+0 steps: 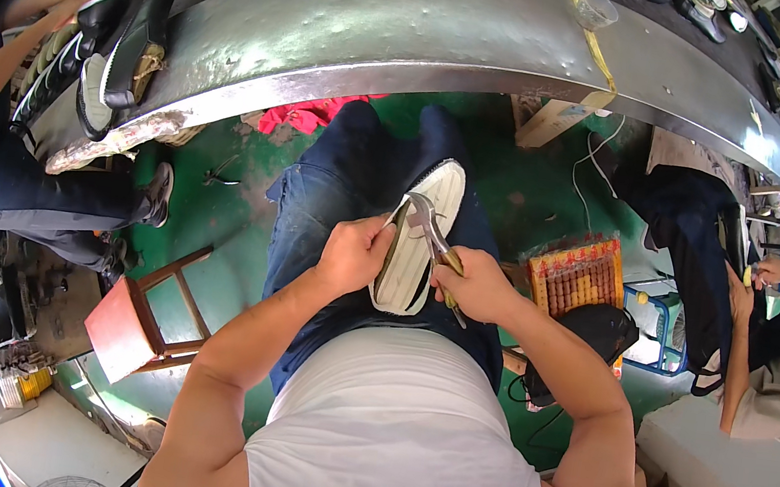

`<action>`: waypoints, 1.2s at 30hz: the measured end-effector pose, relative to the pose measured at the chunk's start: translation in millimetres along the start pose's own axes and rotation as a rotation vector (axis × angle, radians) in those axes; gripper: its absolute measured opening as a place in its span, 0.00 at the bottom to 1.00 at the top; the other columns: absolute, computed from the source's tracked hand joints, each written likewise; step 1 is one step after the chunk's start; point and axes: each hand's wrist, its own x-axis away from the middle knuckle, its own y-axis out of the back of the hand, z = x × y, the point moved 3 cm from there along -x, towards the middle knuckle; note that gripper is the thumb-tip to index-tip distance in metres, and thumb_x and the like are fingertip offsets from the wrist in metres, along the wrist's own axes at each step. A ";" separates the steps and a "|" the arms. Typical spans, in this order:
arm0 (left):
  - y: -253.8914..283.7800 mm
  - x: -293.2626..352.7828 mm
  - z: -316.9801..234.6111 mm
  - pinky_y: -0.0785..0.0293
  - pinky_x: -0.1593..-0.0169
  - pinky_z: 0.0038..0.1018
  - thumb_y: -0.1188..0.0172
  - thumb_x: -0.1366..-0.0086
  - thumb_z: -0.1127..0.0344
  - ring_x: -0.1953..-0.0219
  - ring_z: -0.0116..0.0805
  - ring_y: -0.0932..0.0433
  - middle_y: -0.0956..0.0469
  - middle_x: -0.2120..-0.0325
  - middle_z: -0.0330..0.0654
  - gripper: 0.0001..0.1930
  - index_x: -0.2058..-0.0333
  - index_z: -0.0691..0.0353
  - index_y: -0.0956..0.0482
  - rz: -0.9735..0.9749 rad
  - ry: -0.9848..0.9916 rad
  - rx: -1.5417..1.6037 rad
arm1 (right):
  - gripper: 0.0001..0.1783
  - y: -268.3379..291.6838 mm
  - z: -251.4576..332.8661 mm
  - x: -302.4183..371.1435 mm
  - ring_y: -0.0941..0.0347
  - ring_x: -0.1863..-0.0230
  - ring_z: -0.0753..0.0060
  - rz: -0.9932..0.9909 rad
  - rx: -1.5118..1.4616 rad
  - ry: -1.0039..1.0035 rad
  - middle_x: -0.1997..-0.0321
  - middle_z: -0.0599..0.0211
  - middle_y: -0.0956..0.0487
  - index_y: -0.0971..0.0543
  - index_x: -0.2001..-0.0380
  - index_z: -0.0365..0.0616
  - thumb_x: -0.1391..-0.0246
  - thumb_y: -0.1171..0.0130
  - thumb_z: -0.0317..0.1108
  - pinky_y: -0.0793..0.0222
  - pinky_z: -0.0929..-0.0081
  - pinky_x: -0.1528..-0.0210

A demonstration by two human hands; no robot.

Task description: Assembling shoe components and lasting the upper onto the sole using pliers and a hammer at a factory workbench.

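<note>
Across my lap lies a shoe (403, 275), its pale, ridged underside facing up and dark stitching running round the toe edge. My left hand (354, 254) is closed on the shoe's left side, thumb pressed near the rim. Wrapped round the handles of metal pincers (426, 217) is my right hand (478, 287). The rounded pincer head rests over the middle of the underside, close to my left thumb. Whether its jaws bite on the edge material cannot be made out.
A metal-topped bench (390, 22) curves ahead, with a clear plastic cup (595, 10) on it and dark shoes (136, 43) at its left. A wooden stool (127, 332) stands left, a beaded seat mat (578, 276) right. Co-workers work on both sides.
</note>
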 end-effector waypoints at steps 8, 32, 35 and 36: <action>-2.7 3.9 -13.9 0.24 0.65 0.35 0.47 0.30 0.64 0.68 0.52 0.18 0.20 0.69 0.58 0.12 0.60 0.67 0.19 0.034 -0.094 -0.117 | 0.13 33.3 41.1 11.0 0.24 0.70 0.75 0.205 0.129 -0.189 0.70 0.67 0.20 0.23 0.64 0.37 0.38 0.47 0.38 0.27 0.74 0.76; -44.1 -25.5 64.0 0.28 0.43 0.37 0.44 0.31 0.50 0.50 0.37 0.23 0.22 0.53 0.44 0.23 0.45 0.61 0.28 0.196 0.697 1.189 | 0.15 -2.4 -19.7 -36.5 0.31 0.84 0.79 0.120 -0.201 -0.143 0.76 0.67 0.23 0.24 0.67 0.38 0.34 0.49 0.40 0.40 0.81 0.86; -36.9 -30.2 38.3 0.31 0.43 0.33 0.39 0.34 0.54 0.48 0.34 0.26 0.24 0.50 0.46 0.27 0.45 0.68 0.30 0.158 0.707 1.109 | 0.15 17.6 -40.4 -36.7 0.24 0.76 0.78 0.249 -0.450 -0.212 0.70 0.67 0.22 0.24 0.63 0.38 0.34 0.47 0.41 0.37 0.84 0.86; -31.3 -32.3 26.0 0.31 0.43 0.33 0.40 0.34 0.55 0.49 0.34 0.25 0.23 0.52 0.46 0.26 0.46 0.68 0.29 0.127 0.727 1.022 | 0.16 25.4 -38.1 -36.7 0.22 0.73 0.76 0.318 -0.434 -0.241 0.69 0.66 0.21 0.24 0.61 0.37 0.34 0.48 0.42 0.34 0.83 0.84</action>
